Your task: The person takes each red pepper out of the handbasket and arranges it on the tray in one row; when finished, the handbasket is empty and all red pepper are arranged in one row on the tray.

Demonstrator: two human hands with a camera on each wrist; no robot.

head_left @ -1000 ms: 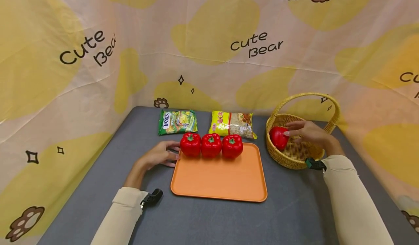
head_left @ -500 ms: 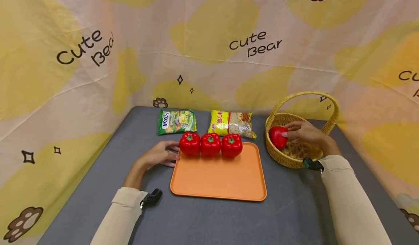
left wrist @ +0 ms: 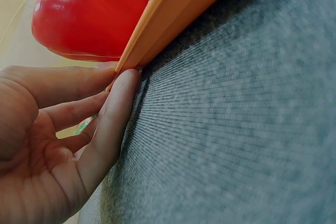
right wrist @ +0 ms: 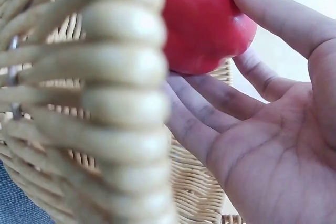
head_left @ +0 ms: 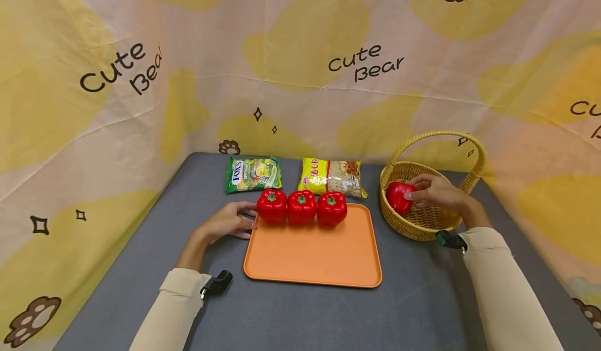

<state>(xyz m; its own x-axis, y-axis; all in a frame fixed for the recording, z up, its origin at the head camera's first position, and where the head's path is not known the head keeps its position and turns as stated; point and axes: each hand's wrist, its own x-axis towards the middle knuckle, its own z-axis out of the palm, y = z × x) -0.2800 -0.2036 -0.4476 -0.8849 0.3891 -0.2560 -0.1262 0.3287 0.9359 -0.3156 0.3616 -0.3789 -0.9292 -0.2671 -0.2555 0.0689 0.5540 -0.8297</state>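
My left hand [head_left: 224, 221] pinches the left rim of an orange tray [head_left: 312, 257]; in the left wrist view, thumb and fingers meet at the tray's edge. Three red bell peppers stand side by side along the tray's back: the left pepper [head_left: 271, 213], the middle pepper [head_left: 301, 213] and the right pepper [head_left: 332, 214]. To the right, my right hand [head_left: 436, 193] reaches into a wicker basket [head_left: 418, 232] and holds another red bell pepper [head_left: 397, 198]. Up close in the right wrist view, the thumb lies on one side of this pepper [right wrist: 202, 24] and the fingers are beneath it.
Behind the tray lie a green candy bag [head_left: 254, 174] and a yellow-and-clear food packet [head_left: 332, 178]. The basket's tall handle [head_left: 439, 133] arches above the right hand. A patterned cloth [head_left: 291, 80] hangs along the back and sides of the grey table [head_left: 338, 319].
The right thumb and fingers have closed on the pepper inside the basket, and that pepper has tilted slightly. The left hand, tray and three peppers keep their places.
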